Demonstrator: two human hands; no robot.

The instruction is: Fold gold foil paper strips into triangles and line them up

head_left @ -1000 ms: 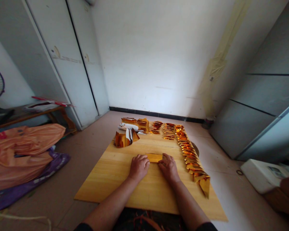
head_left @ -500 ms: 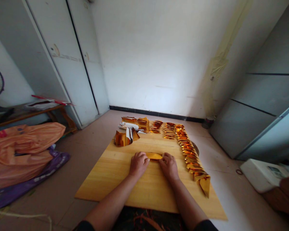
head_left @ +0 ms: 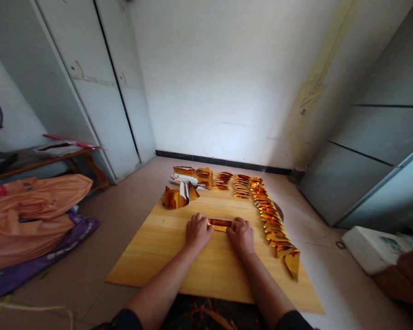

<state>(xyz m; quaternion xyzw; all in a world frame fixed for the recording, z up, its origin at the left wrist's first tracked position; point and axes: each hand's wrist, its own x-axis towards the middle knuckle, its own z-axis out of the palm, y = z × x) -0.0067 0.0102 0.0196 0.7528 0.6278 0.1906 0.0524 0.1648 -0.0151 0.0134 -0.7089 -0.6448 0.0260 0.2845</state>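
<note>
A strip of gold foil paper, partly folded along its length, lies between my two hands over the wooden board. Its left end is gripped by the curled fingers of my left hand. My right hand pinches the other end in the same way. Both ends of the strip are hidden under the fingers. A long row of folded gold foil pieces overlaps along the board's right side. Curled gold sheets rest at the far left of the board.
Two shorter stacks of folded foil and a white paper roll lie along the board's far edge. On the floor at left are orange and purple bags. A white box stands at right. Grey cabinets flank the wall.
The gold strip between my hands has gone from a flat pointed shape to one with a raised, darker upper fold. Both hands have stayed almost in place.
</note>
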